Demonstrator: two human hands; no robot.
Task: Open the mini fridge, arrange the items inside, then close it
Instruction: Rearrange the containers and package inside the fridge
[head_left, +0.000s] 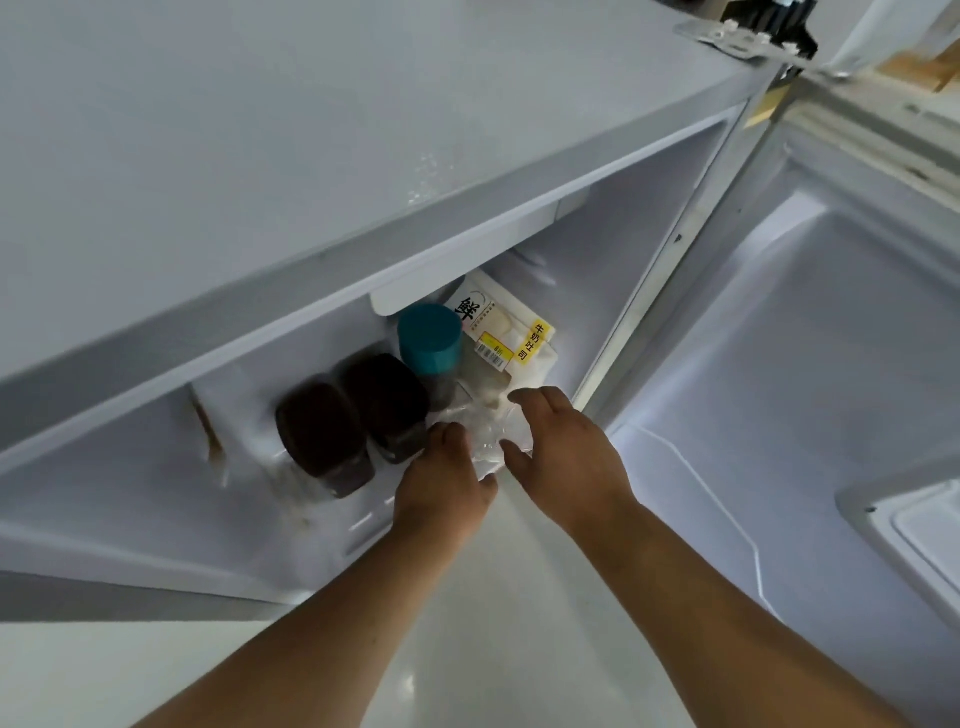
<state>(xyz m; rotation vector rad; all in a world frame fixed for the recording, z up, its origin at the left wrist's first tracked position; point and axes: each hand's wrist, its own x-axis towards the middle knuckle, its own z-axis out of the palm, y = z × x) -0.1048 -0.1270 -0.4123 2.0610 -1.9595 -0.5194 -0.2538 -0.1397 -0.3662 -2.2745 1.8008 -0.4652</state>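
Mini fridge (363, 156) open, door (810, 364) swung wide to the right, inner liner bare in the part in view. Both arms reaching in from below, onto the cabinet floor.

Left hand (444, 478) and right hand (566, 447) closing from either side on a clear, crinkled plastic bag (485, 434) at the front of the compartment. Left grip pinching the bag's near-left edge; right grip with thumb on the bag's right side and fingers spread over its top. Both clenched lightly on the film, not released. Likely reason for 2 hands: limp packaging, nothing rigid to lift by, so gathered and steered from both sides.

Bag contents pale and unclear through the glare. Possibly the open end of the bread package (501, 332) lying just behind it, white with a yellow label strip and a barcode sticker, slanted toward the back right corner; whether 1 item or 2 cannot be told.

To the left, 2 dark-capped jars (358, 421) standing side by side, touching or nearly so, dark contents inside. Behind them a teal-capped bottle (430, 338), upright, just beside the bread package. All 3 grouped left, probably leaving the right side free for the soft item.

Arranging step seemingly midway; closing not yet begun.
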